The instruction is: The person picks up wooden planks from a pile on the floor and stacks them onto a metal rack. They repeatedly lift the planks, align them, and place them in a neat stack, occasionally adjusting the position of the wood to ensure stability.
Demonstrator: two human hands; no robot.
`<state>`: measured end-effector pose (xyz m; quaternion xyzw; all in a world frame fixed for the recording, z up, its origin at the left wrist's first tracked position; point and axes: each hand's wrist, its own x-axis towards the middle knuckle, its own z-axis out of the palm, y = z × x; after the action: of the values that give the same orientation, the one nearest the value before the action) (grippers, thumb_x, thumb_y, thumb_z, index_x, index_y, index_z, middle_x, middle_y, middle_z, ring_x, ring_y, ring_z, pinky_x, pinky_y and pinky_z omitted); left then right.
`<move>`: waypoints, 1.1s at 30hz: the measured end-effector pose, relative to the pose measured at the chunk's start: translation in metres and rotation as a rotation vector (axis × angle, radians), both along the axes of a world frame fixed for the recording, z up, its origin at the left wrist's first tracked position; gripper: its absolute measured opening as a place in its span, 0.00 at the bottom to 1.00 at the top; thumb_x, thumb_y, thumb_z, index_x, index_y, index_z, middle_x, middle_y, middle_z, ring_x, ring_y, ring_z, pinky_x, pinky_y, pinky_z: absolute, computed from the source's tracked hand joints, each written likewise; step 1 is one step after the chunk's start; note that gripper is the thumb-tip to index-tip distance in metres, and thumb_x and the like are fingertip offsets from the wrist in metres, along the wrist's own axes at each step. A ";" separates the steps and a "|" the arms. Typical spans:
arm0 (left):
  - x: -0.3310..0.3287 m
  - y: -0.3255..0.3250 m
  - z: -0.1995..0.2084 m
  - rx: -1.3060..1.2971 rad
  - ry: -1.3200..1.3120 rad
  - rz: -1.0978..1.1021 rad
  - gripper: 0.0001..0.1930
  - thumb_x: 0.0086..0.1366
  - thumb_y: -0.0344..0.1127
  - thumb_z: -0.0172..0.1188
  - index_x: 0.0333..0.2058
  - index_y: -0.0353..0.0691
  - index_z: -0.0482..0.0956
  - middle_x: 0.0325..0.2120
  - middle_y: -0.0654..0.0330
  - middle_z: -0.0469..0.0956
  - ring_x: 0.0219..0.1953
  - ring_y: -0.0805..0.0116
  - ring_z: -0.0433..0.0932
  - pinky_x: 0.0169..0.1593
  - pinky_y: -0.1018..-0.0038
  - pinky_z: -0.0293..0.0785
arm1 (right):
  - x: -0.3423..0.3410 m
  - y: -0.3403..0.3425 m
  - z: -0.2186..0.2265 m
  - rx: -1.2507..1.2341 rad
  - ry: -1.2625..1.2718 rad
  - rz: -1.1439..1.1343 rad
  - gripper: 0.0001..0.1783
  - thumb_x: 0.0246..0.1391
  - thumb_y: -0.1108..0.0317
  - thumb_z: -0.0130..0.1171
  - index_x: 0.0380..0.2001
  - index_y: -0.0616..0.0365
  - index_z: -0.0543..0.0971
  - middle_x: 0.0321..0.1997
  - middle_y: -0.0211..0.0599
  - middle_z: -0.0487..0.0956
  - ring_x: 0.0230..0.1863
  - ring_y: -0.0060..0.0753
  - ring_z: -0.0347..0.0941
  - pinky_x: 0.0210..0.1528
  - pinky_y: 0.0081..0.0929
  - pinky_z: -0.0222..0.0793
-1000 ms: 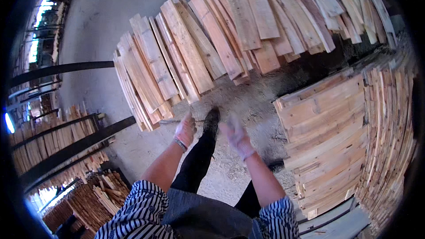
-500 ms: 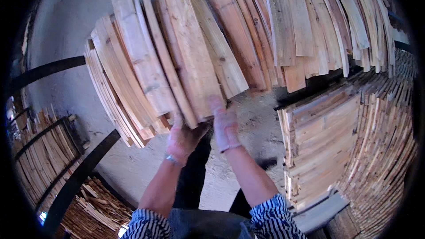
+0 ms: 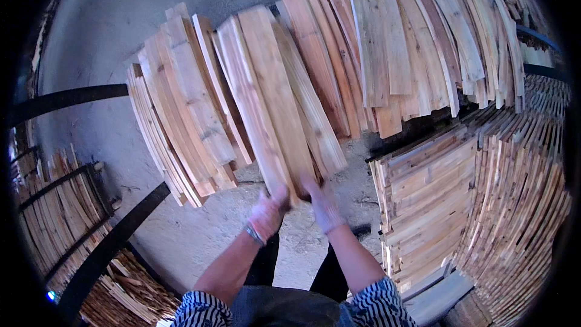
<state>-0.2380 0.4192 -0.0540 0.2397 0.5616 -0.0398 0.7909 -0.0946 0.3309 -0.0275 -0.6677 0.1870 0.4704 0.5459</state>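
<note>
My left hand (image 3: 268,211), in a pale glove with a metal band at the wrist, closes on the near end of a bunch of wooden boards (image 3: 272,85). On the right side of that same end is my gloved right hand (image 3: 324,204), slightly blurred, its thumb side against the wood. The fingers under the boards are hidden. Left of the bunch lies a row of loose boards (image 3: 181,97), their near ends uneven. To the right, a longer row of boards (image 3: 387,42) leans together.
A tall stack of boards (image 3: 423,206) stands at the right, with many thin edges beside it. Dark curved bars (image 3: 115,230) cross the left side. Behind them are more stacked wood strips (image 3: 60,212). The floor (image 3: 91,42) is grey and dusty.
Both hands have drawn the bunch of boards nearer to me and a little right. A gap has opened between it and the left row. The whole view has shifted slightly.
</note>
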 end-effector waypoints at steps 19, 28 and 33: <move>-0.010 0.038 -0.123 -0.222 -0.232 0.108 0.34 0.60 0.49 0.69 0.61 0.44 0.68 0.54 0.65 0.75 0.62 0.68 0.68 0.67 0.67 0.62 | 0.116 -0.075 -0.066 0.001 -0.036 0.578 0.39 0.59 0.44 0.60 0.59 0.69 0.70 0.54 0.50 0.78 0.60 0.36 0.70 0.62 0.29 0.63; -0.030 -0.001 -0.031 -0.147 -0.046 -0.042 0.35 0.66 0.57 0.58 0.62 0.37 0.67 0.57 0.52 0.73 0.58 0.58 0.72 0.63 0.62 0.68 | 0.027 -0.064 -0.056 0.257 0.311 0.484 0.39 0.53 0.42 0.66 0.55 0.65 0.73 0.51 0.43 0.80 0.54 0.30 0.75 0.55 0.28 0.72; -0.072 -0.093 0.091 -0.083 0.039 -0.127 0.39 0.64 0.56 0.60 0.63 0.33 0.61 0.55 0.54 0.73 0.56 0.61 0.72 0.61 0.64 0.69 | -0.036 -0.160 0.034 0.251 0.367 0.307 0.49 0.47 0.50 0.74 0.63 0.69 0.63 0.56 0.45 0.76 0.57 0.33 0.72 0.61 0.30 0.69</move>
<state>-0.3104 0.3267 0.0372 0.2409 0.5583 -0.1179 0.7851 -0.1304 0.1707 0.0065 -0.5188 0.1194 0.6803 0.5037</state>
